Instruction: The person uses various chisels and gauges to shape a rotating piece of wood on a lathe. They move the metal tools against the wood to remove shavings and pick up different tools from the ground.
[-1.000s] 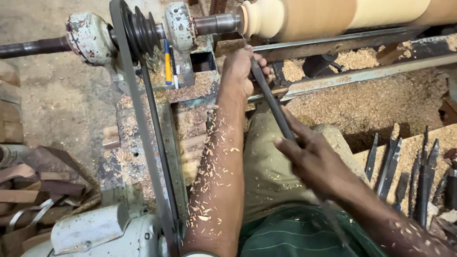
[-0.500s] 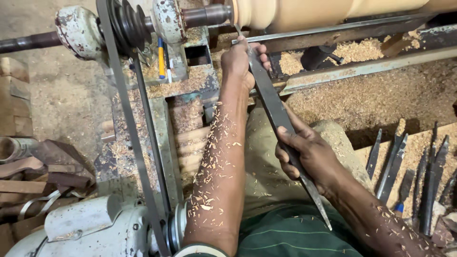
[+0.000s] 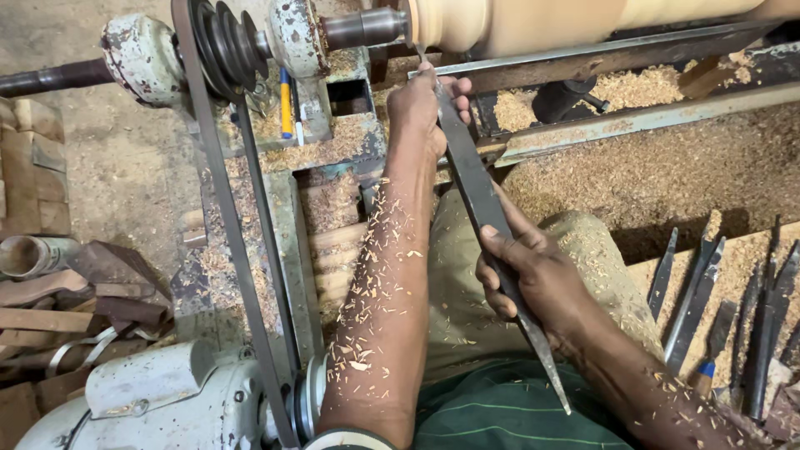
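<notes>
Spare chisels [image 3: 717,308] on sawdust at right; grey motor [image 3: 158,400] lower left; drive belt [image 3: 221,200] over pulley [image 3: 225,46].

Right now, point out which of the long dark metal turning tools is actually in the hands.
The long flat chisel running diagonally up to the wooden workpiece: left hand guides its tip, right hand grips lower down. The other chisels lie untouched in the sawdust, right.

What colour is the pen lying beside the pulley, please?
The pen is blue and yellow, clearest in the head view.

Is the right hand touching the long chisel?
Touching. The head view shows the right hand wrapped around the chisel midway along its dark blade, fingers closed over it with no gap.
</notes>
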